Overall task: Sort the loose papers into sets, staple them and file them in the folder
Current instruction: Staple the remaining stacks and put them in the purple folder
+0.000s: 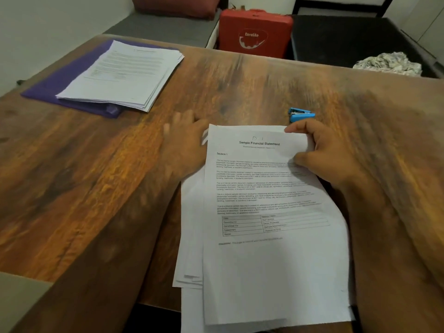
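Near edge of the table (240, 87), directly before me: one pile of loose papers (189, 236), fanned unevenly, its lower end overhanging the edge. Several sheet edges show at the left; an exact count cannot be made. The top sheet (269, 236) is headed "Sample Financial Statement".

My right hand (329, 150) holds the top sheet at its upper right corner, thumb pressed on the printed face, forefinger curled over the top edge. My left hand (185, 138) lies at the pile's upper left corner, fingers stretched out and holding nothing. It is blurred, and whether it touches the paper cannot be told.

One blue stapler (300, 114) lies just beyond my right hand, apart from it. One purple folder (60, 85) lies flat at the far left, well apart from the pile, with a second stack of papers (122, 73) on top of it.

Beyond the table: one red case (254, 32) standing upright, one crumpled patterned cloth (389, 63) on a black surface (348, 34), and one dark red cushion (175, 6).

Both forearms flank the pile; the right covers its right margin.
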Demonstrator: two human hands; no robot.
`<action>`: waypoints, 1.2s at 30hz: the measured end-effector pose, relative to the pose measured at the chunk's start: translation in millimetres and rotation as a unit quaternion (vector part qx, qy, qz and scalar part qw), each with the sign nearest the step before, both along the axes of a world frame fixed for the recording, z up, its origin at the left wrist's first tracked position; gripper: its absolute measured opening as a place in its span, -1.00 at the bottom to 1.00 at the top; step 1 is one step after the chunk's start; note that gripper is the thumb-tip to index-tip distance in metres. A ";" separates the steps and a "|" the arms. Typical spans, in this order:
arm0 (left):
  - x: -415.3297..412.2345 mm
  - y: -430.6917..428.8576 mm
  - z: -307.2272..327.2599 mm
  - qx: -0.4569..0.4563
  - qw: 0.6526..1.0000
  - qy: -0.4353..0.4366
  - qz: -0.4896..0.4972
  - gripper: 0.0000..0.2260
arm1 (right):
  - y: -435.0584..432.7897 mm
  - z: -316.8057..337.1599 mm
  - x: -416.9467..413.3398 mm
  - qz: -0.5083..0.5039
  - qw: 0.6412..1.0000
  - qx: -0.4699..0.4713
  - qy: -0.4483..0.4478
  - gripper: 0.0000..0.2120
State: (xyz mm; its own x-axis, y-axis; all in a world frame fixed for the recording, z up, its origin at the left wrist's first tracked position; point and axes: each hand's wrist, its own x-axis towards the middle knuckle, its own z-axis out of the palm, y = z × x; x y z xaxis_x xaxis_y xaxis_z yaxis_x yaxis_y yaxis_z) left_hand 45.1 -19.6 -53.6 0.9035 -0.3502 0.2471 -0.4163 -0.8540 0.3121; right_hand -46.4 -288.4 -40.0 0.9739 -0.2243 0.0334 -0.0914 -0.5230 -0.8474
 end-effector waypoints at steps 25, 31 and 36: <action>-9.9 16.1 8.8 -0.434 0.870 0.210 -0.101 -0.79 | 13.2 4.0 2.1 -0.088 0.942 0.313 -0.083 -0.56; -4.4 20.8 12.2 -0.492 0.839 0.225 -0.066 -0.83 | 28.6 11.8 5.8 -0.060 0.957 0.285 -0.019 -0.47; -1.0 46.9 28.1 -0.500 0.837 0.223 -0.015 -0.83 | 58.9 15.4 14.2 -0.056 0.954 0.293 0.022 -0.59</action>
State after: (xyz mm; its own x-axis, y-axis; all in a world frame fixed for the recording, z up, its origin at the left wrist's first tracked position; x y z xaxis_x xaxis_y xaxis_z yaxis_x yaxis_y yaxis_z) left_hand 44.1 27.3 -25.4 0.9784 -0.1940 0.0709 -0.0847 -0.0641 0.9943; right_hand -32.2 -229.5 -24.6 0.9405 -0.2939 -0.1708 -0.1619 0.0545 -0.9853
